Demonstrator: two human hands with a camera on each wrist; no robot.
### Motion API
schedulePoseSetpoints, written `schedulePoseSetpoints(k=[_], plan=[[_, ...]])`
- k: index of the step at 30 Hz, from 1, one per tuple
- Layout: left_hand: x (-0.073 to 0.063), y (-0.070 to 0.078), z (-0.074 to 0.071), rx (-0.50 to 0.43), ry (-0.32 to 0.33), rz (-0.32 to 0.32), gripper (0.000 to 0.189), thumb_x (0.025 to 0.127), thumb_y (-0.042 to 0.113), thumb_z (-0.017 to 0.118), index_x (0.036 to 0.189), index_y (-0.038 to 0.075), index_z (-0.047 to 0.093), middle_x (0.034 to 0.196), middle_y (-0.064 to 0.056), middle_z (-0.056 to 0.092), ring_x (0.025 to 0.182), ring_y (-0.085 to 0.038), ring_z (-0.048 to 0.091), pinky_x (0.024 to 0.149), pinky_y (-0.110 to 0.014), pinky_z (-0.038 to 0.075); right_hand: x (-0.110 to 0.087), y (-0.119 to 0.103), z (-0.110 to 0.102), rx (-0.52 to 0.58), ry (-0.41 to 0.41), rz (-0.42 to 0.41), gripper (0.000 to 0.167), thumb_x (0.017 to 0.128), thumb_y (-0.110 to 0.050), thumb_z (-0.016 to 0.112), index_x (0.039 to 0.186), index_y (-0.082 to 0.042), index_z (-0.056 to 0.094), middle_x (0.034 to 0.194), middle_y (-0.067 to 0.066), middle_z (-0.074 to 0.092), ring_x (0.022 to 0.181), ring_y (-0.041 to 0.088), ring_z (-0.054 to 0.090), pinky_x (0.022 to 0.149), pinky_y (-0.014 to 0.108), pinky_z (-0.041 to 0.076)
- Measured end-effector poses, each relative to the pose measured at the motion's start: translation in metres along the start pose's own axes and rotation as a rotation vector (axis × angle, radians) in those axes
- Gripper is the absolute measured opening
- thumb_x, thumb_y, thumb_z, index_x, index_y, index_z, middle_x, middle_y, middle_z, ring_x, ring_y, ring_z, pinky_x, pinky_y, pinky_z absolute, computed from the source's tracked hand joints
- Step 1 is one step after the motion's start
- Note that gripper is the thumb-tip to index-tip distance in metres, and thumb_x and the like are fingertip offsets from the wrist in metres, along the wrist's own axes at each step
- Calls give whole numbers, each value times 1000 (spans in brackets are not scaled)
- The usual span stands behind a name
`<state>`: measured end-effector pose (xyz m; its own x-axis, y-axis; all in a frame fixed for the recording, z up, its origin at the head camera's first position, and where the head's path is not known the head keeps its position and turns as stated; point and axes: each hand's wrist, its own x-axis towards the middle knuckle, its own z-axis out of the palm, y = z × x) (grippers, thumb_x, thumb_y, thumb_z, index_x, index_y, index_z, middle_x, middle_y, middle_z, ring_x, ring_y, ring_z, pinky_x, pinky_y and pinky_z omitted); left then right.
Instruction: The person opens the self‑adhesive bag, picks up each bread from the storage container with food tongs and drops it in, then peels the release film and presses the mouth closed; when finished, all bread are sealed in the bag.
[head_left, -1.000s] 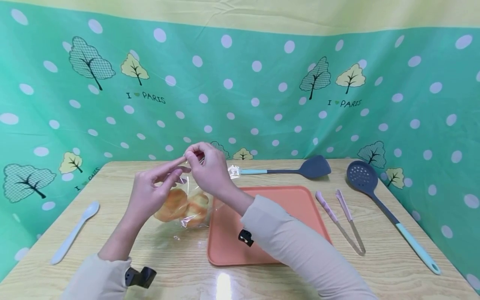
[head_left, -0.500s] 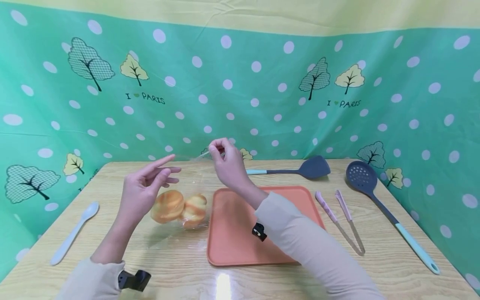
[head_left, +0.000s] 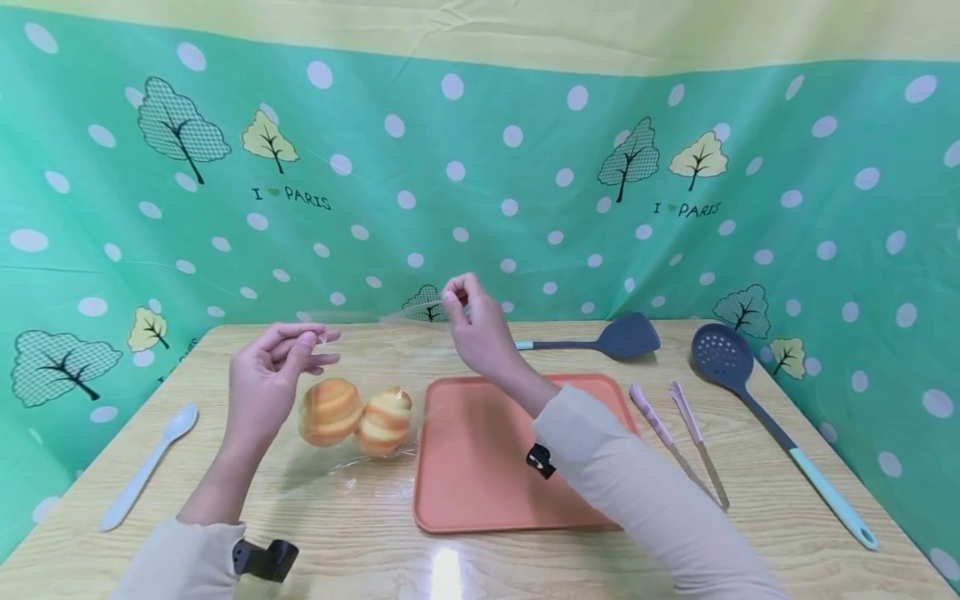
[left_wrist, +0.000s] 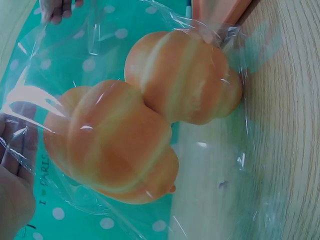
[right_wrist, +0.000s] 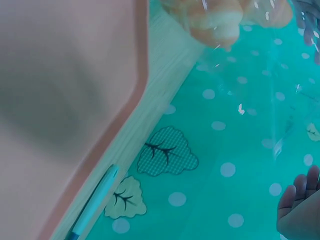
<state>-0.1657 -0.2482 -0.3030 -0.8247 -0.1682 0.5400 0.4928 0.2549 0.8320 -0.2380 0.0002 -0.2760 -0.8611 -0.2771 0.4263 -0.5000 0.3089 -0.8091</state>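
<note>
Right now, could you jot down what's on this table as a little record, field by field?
left hand: pinches one edge of the bag mouth
right hand: pinches the other edge
bag: clear plastic, mouth pulled wide, bottom on the table
buns: two, striped orange, inside the bag
tray: orange, right of the bag
tongs: right of the tray
spatula: behind the tray
skimmer: far right
spoon: far left

Wooden table (head_left: 525, 550). Items resting directly on it: orange tray (head_left: 480, 467) at centre; clear bag (head_left: 352, 467) holding two buns (head_left: 356, 412) just left of the tray; pale spoon (head_left: 142, 467) far left; spatula (head_left: 600, 337) behind the tray; tongs (head_left: 678, 442) and slotted spoon (head_left: 757, 400) right.
</note>
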Motion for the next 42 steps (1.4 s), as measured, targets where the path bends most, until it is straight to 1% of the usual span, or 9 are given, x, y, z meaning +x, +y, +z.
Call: schedulePoseSetpoints(k=[4,6,8,12,17,26,30,38,42], plan=[[0,-3,-1,-122,49,-44,16,103,7,60,108,-7,68,94,2,78,75,-10,75,64,-21,58,-1,6,-7,-14,16,21,11,111,-13,42,106,-5,49,98,11,56,89,24,51,71,28,41],[0,-5,-2,-152,70,-66,15,103,7,60,107,-4,69,92,2,78,75,-11,76,63,-21,58,-2,8,-10,-13,18,34,11,111,-13,41,105,-5,48,100,10,58,93,24,54,70,28,42],[0,-6,-3,-161,93,-84,14,103,8,60,106,-1,71,89,2,78,74,-11,76,63,-20,58,-3,10,-14,-12,20,48,12,111,-14,41,105,-6,47,103,11,60,92,25,55,69,28,42],[2,-7,-3,-186,141,-110,15,102,6,61,105,-5,70,85,0,78,71,-12,75,62,-22,59,-5,16,-21,-20,27,73,12,111,-15,40,106,-6,46,106,12,61,75,25,50,65,30,42],[3,-8,-3,-213,185,-134,14,101,5,62,104,-6,70,84,-3,78,66,-13,74,60,-22,59,-8,24,-30,-27,46,82,12,112,-14,39,105,-7,45,106,11,61,81,22,51,70,31,43],[4,-9,-4,-216,189,-145,16,101,6,62,106,-8,69,84,-3,78,70,-12,75,60,-22,59,-17,36,-52,-11,59,114,13,112,-14,37,106,-6,44,107,13,62,92,27,55,77,34,44],[4,-8,-4,-211,196,-155,15,101,7,62,106,-5,70,84,-2,78,71,-12,75,61,-21,59,-20,43,-61,-18,68,114,13,112,-14,38,106,-5,44,105,15,61,95,28,57,79,35,46],[5,-6,-4,-198,209,-164,12,101,7,63,104,-2,70,85,-3,78,71,-11,75,61,-21,58,-28,54,-81,-33,116,114,12,111,-11,40,106,-2,45,105,21,62,94,31,59,79,35,47],[5,-6,-3,-215,220,-153,13,101,5,62,104,-5,70,84,-4,78,69,-12,75,59,-21,58,-32,58,-90,-40,131,123,13,111,-11,39,107,-1,45,104,21,62,95,34,60,82,36,47]])
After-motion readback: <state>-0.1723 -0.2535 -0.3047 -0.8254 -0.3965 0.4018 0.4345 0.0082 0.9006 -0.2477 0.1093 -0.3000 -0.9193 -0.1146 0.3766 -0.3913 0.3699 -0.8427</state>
